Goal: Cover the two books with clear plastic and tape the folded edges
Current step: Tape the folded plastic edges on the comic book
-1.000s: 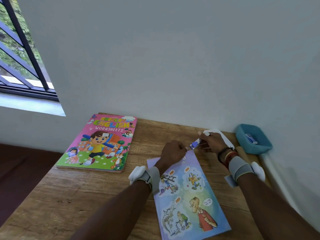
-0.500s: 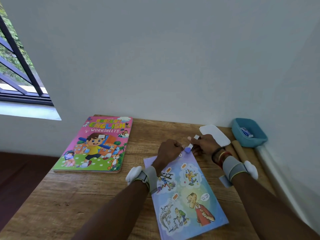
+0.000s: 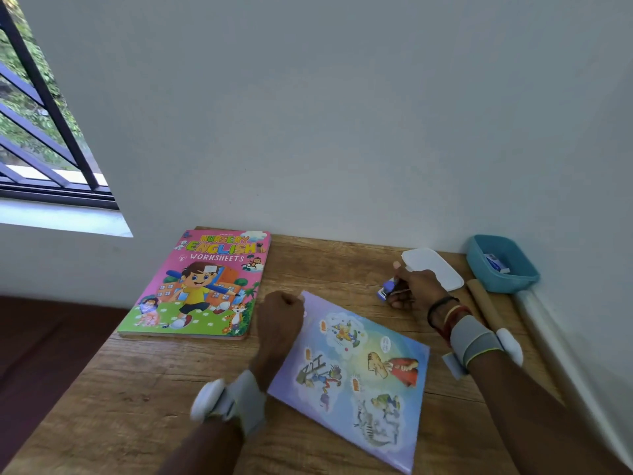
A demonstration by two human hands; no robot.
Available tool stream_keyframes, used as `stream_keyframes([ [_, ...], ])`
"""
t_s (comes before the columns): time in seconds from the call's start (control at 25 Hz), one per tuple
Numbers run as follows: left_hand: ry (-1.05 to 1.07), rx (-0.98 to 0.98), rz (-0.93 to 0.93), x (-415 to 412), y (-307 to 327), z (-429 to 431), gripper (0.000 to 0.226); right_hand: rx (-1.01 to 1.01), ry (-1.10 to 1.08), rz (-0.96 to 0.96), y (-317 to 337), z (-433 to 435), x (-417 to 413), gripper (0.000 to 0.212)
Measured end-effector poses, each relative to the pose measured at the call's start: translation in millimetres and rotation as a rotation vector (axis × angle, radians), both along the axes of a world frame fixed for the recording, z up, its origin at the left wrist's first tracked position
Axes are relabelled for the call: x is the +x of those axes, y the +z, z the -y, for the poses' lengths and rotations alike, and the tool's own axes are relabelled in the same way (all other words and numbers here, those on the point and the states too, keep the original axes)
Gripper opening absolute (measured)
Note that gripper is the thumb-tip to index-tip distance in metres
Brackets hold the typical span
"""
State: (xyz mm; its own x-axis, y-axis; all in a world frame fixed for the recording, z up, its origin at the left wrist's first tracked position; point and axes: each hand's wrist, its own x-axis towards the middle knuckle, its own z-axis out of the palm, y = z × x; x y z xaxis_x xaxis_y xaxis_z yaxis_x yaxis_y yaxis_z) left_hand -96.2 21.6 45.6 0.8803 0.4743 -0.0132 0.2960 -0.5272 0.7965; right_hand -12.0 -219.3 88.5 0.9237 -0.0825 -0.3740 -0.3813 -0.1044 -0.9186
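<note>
A purple comic-picture book lies slanted on the wooden table in front of me. My left hand grips the book's far left corner with curled fingers. My right hand holds a small blue and white tool, maybe a stapler, low over the table beyond the book's far edge. A pink "Nursery English Worksheets" book lies flat at the back left. Whether clear plastic covers either book cannot be told.
A white lid lies behind my right hand. A teal tub with a small item inside stands in the back right corner. A brown roll lies along the right wall. A barred window is at the far left.
The purple book has turned clockwise under my left hand. My right hand with the small blue tool has moved away to the right of the book's corner.
</note>
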Motion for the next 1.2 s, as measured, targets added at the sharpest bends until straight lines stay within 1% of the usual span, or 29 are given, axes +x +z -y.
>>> stream_keyframes([
  [0.04, -0.022, -0.039, -0.022, -12, 2, -10, 0.026, -0.013, 0.067, -0.03, 3, -2, -5, 0.035],
  [0.12, -0.139, -0.091, -0.138, -29, 14, -26, 0.026, -0.057, 0.214, -0.038, 8, -10, -16, 0.032],
  [0.2, -0.31, -0.086, -0.221, -24, 26, -36, 0.035, -0.101, 0.303, 0.016, 9, -18, -27, 0.03],
  [0.28, -0.482, -0.086, -0.18, -6, 37, -37, 0.041, -0.095, 0.301, 0.061, 3, -26, -33, 0.032],
  [0.32, -0.554, -0.078, -0.151, 4, 43, -35, 0.036, -0.079, 0.284, 0.07, 0, -29, -35, 0.033],
  [0.36, -0.626, -0.057, -0.138, 16, 49, -31, 0.027, -0.074, 0.273, 0.074, -2, -32, -36, 0.034],
  [0.4, -0.707, -0.016, -0.143, 26, 52, -26, 0.02, -0.087, 0.267, 0.08, -4, -35, -37, 0.035],
  [0.48, -0.871, 0.091, -0.2, 41, 56, -16, 0.022, -0.125, 0.28, 0.086, -6, -39, -37, 0.036],
  [0.56, -0.96, 0.156, -0.226, 49, 52, -9, 0.022, -0.157, 0.284, 0.093, -10, -39, -37, 0.037],
  [0.6, -0.967, 0.153, -0.224, 50, 48, -9, 0.021, -0.175, 0.277, 0.102, -12, -38, -38, 0.038],
  [0.68, -0.931, 0.067, -0.233, 48, 42, -10, 0.021, -0.21, 0.252, 0.123, -14, -39, -39, 0.04],
  [0.76, -0.824, -0.042, -0.217, 41, 34, -15, 0.022, -0.242, 0.233, 0.155, -14, -43, -40, 0.041],
  [0.84, -0.692, -0.114, -0.153, 30, 26, -25, 0.023, -0.268, 0.189, 0.228, -11, -44, -38, 0.041],
  [0.92, -0.561, -0.141, -0.09, 14, 15, -41, 0.025, -0.242, 0.062, 0.322, -6, -39, -33, 0.038],
  [1.0, -0.51, -0.05, -0.112, -1, 11, -59, 0.026, -0.305, -0.146, 0.378, -6, -26, -29, 0.039],
  [1.04, -0.531, 0.009, -0.154, -3, 12, -64, 0.025, -0.351, -0.248, 0.368, -7, -18, -28, 0.043],
  [1.08, -0.576, 0.053, -0.194, -2, 15, -66, 0.025, -0.351, -0.322, 0.328, -9, -12, -27, 0.047],
  [1.12, -0.638, 0.089, -0.217, 3, 21, -62, 0.026, -0.318, -0.367, 0.28, -11, -7, -27, 0.048],
  [1.2, -0.753, 0.172, -0.218, 18, 33, -38, 0.032, -0.252, -0.39, 0.201, -17, -4, -32, 0.049],
])
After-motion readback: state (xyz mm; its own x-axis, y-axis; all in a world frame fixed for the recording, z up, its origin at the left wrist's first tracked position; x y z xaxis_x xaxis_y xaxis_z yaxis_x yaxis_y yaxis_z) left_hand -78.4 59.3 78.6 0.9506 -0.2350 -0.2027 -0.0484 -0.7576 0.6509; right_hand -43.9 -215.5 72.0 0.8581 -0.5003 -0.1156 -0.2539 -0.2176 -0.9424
